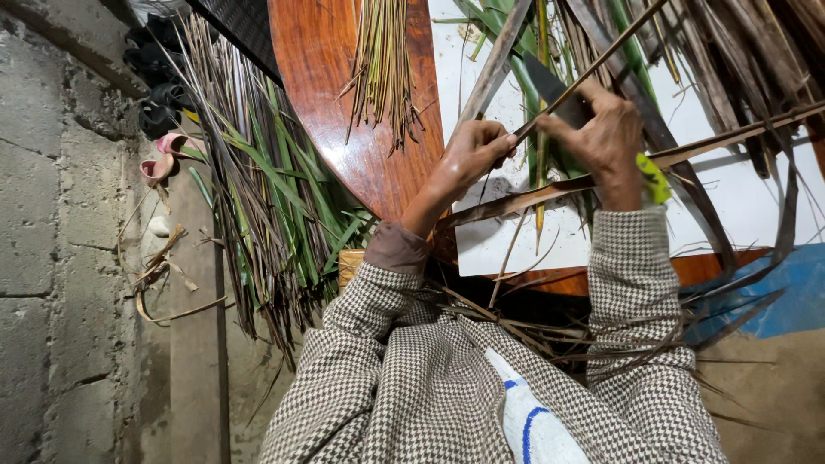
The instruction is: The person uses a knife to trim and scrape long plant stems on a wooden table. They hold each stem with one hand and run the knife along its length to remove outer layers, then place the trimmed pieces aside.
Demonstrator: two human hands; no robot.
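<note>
hands at work over a heap of palm leaves: the left hand (pixel 478 148) is clenched around a thin brown leaf rib (pixel 593 62) that runs up toward one o'clock, pinching it just beside the right hand (pixel 601 137). the right hand grasps a knife, its dark blade (pixel 550 86) pointing to eleven o'clock and lying against the rib, its yellow-green handle (pixel 655 179) sticking out at four o'clock of the fist. both hands hover above a white sheet (pixel 748 198) spread on a reddish wooden table (pixel 344 94). a long dry leaf strip (pixel 533 199) crosses just under the wrists. green and brown fronds (pixel 266 198) hang off the table edge at nine o'clock, beside a grey block wall (pixel 51 258). houndstooth sleeves (pixel 632 275) cover both forearms.
</note>
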